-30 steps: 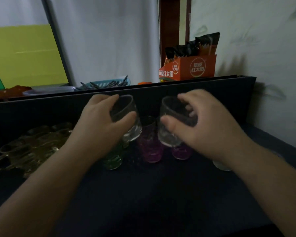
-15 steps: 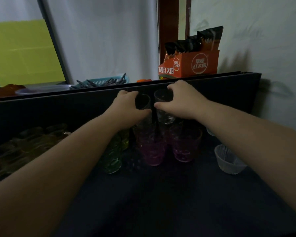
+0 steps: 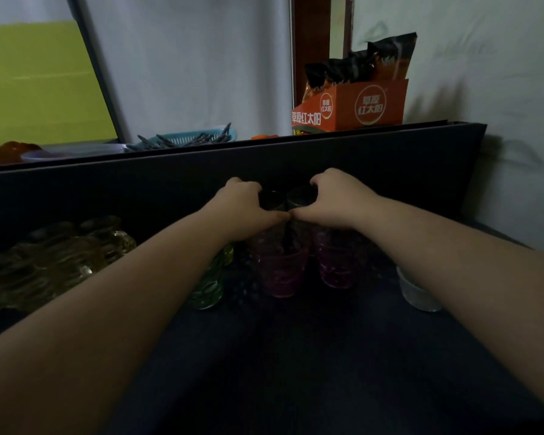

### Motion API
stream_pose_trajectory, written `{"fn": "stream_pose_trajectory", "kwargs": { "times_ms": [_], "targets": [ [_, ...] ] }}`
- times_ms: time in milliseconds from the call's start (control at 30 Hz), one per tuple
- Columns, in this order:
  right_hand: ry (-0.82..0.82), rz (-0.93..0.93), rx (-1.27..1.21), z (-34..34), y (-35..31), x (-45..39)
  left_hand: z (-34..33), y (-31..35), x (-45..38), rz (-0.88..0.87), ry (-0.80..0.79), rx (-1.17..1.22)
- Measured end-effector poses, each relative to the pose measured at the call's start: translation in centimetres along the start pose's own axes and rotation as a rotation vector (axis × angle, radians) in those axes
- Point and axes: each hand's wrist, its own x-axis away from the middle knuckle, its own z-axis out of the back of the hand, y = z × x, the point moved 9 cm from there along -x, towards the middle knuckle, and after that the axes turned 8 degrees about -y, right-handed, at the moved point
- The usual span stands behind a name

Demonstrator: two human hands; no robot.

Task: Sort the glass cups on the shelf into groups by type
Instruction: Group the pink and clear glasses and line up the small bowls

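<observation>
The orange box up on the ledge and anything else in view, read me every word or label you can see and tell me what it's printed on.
"草原红太阳": white letters on the left face of the orange box.
"草原红太阳": small round badge on that box, partly blurred.
"草原红太阳": large round badge on its front.
Dark packets in the box: print too blurred to read.
Cups: no text seen.

Background stuff up on the ledge behind the dark back panel [image 3: 358, 158]: an orange cardboard box [image 3: 358, 105] with white Chinese lettering and round logos, sitting at the right end close to the wall, with dark snack packets [image 3: 368, 62] sticking out of its top. Left of it there's a small orange thing [image 3: 264, 136], too little showing to tell what it is. Then a light blue plastic basket [image 3: 198, 138] holding dark, skinny pieces, maybe utensils. Further left a pale shallow dish [image 3: 76, 150] and a brownish lump [image 3: 8, 152] at the edge. A yellow-green panel [image 3: 41, 83] leans against the grey wall behind, with a dark strip along its right side.
</observation>
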Motion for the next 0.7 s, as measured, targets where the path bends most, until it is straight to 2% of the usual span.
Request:
{"fn": "stream_pose_trajectory", "kwargs": {
  "times_ms": [200,400,500,600,700],
  "targets": [
    [-0.041,0.002,-0.01,0.2,0.1,1.1,-0.4,0.0,0.5,0.044,-0.06,0.029],
    [0.09,-0.028,0.065,2.1,1.2,5.6,2.1,-0.6,4.6,0.004,0.015,-0.022],
    [0.0,-0.044,0.07,1.0,1.6,8.1,2.4,-2.3,8.5,-0.008,0.057,-0.078],
    [-0.085,-0.029,0.075,-0.6,1.5,9.6,1.2,-4.7,11.7,0.052,0.058,-0.122],
    [-0.089,-0.032,0.076,-1.5,1.5,9.7,-0.2,-6.3,12.8,0.106,0.083,-0.102]
  ]
}}
